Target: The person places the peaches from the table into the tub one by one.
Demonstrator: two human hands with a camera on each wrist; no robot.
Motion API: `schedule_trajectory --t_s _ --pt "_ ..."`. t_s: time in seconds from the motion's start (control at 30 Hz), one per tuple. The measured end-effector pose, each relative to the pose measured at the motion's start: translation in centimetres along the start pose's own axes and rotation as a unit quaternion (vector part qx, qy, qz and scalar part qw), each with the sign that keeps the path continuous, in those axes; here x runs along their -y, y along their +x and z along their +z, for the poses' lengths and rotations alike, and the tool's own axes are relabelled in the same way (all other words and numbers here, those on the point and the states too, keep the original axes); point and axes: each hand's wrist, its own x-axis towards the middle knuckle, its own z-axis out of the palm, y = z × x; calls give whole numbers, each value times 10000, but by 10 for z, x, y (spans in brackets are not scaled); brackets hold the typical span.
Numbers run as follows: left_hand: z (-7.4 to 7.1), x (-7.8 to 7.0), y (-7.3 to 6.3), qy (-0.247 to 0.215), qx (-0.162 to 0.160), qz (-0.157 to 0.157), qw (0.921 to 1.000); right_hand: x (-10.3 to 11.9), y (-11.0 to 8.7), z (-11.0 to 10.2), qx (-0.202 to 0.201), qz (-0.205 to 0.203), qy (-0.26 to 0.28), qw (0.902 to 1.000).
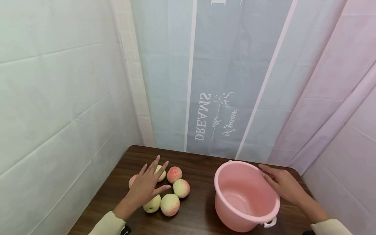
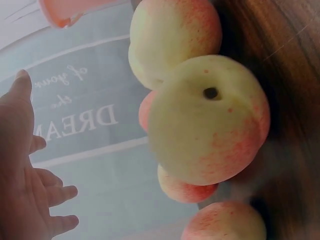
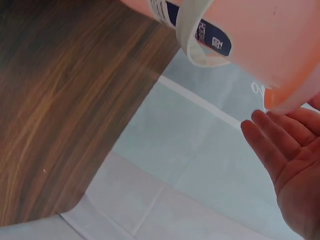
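My left hand [image 1: 144, 186] hovers with spread fingers over a loose ring of several peaches on the table. A red peach [image 1: 174, 174], a pale peach [image 1: 181, 188] and a larger one [image 1: 170, 205] lie to its right. Other peaches are partly hidden beneath the hand. In the left wrist view, a peach [image 2: 210, 125] with a dark stem hole fills the middle, apart from the fingers. On the right stands a pink bucket [image 1: 218, 209], its inner bottom visible. My right hand [image 1: 286, 186] is at the bucket's far right rim, its fingers fairly straight along the outside.
The dark wooden table [image 1: 199, 173] has rounded far corners. A white handle [image 1: 270, 223] hangs at the bucket's near right side. Behind the table hangs a blue-grey printed curtain [image 1: 220, 71], with a pale fabric wall [image 1: 64, 98] on the left.
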Motion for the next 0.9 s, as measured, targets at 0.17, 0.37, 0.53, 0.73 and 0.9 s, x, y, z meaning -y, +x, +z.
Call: schedule_trajectory --t_s 0.17,0.37,0.53,0.73,0.9 --pt "4 -1 -5 -76 -3 -69 9999 0 -1 5 20 39 243 9997" --pt "9 0 -13 -23 190 -138 9997 -1 -2 8 -137 66 251 9996" --pt "18 -2 -20 -48 246 -93 9996 -2 -2 10 -364 -102 217 9991" --pt "28 -9 -28 -138 156 104 9997 -4 -3 11 -441 -144 316 9984" --pt "37 -13 -34 -183 -248 333 9990 -4 -2 11 -488 -176 273 9983"
